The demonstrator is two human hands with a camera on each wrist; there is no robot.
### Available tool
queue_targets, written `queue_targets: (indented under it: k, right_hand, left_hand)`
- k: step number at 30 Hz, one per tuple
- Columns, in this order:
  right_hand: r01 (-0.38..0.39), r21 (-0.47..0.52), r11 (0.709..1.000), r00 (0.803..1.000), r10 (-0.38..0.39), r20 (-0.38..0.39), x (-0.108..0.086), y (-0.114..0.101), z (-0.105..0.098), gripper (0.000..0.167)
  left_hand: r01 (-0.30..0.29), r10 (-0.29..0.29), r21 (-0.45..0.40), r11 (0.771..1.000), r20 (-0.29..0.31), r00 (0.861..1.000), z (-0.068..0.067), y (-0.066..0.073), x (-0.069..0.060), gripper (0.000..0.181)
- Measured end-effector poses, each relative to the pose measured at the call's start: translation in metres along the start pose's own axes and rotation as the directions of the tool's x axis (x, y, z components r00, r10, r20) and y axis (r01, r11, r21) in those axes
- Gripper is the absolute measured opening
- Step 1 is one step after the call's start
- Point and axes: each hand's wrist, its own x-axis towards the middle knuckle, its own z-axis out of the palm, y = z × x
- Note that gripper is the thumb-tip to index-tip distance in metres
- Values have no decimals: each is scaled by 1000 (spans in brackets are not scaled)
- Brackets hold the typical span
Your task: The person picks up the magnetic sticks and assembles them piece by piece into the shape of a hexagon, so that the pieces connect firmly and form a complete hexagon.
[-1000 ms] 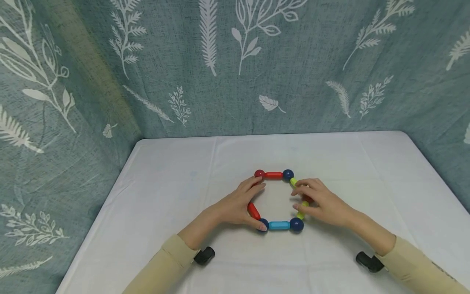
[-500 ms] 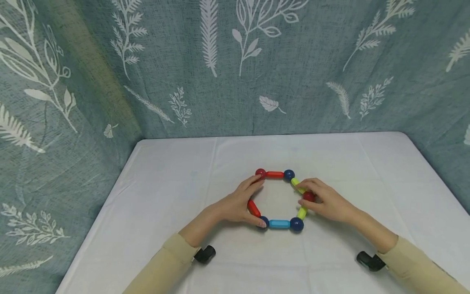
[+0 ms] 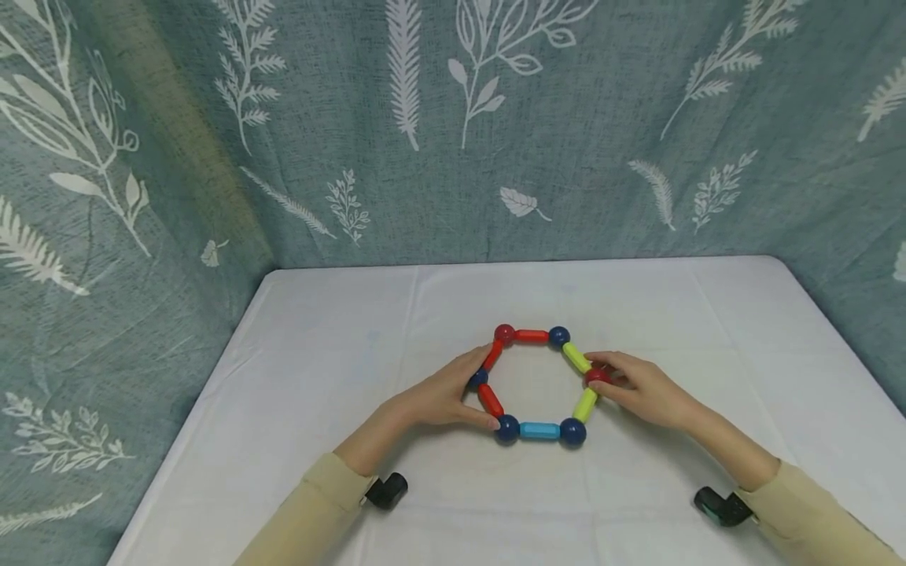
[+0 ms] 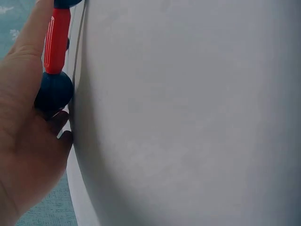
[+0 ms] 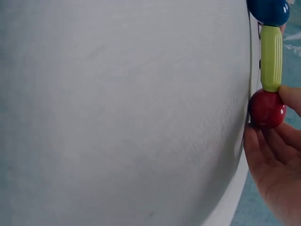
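A six-sided ring of balls and rods lies flat on the white table. My right hand (image 3: 647, 389) pinches the red ball (image 3: 596, 378) at its right corner, thumb against it in the right wrist view. Two yellow-green rods (image 3: 584, 405) meet at that ball. On the other side, my left hand (image 3: 442, 393) lies with extended fingers along the left corner, beside a dark blue ball (image 3: 478, 378). Its thumb tip touches the lower-left blue ball (image 3: 507, 429). Red rods (image 3: 490, 399) form the left side, and a light blue rod (image 3: 539, 431) the near side.
A white cloth covers the table (image 3: 340, 330). Behind it and at the sides hangs a green-blue curtain (image 3: 453, 196) with white leaf prints. Small black cameras (image 3: 387, 491) sit at both wrists.
My right hand has shifted slightly right, from over the yellow-green rods to the red ball. My left fingers have drawn back left, uncovering the upper-left red rod and left blue ball.
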Motion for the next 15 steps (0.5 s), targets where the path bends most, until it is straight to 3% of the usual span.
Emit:
queue_targets:
  k: [5, 11, 13, 15]
  right_hand:
    - [4, 16, 1000, 1000, -4, 8, 3, 0, -2, 43]
    - [-14, -10, 1000, 1000, 14, -5, 10, 0, -2, 42]
    - [-38, -33, 999, 998, 36, -46, 14, -2, -2, 43]
    - [-68, -72, 995, 991, 60, -120, 18, -3, -2, 47]
  left_hand:
    - [12, -12, -2, 1000, 5, 1000, -2, 1, 3, 115]
    - [50, -49, 59, 997, -11, 999, -4, 1, 4, 112]
    - [62, -56, 89, 994, -65, 996, -5, 1, 5, 105]
    - [69, -46, 124, 990, -176, 983, -7, 3, 7, 95]
